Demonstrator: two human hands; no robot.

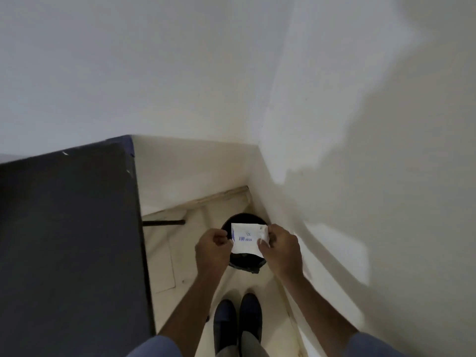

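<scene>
A small white packet with blue print reading "100 pieces" is held flat between both hands, directly above a round black bin on the floor. My left hand pinches the packet's left edge with curled fingers. My right hand pinches its right edge, thumb on top. The packet hides most of the bin's opening; a black liner shows at the bin's near rim.
A dark table top fills the left side, with a black leg bar beneath it. White walls meet in a corner just behind the bin. My two dark shoes stand on the pale floor in the narrow gap.
</scene>
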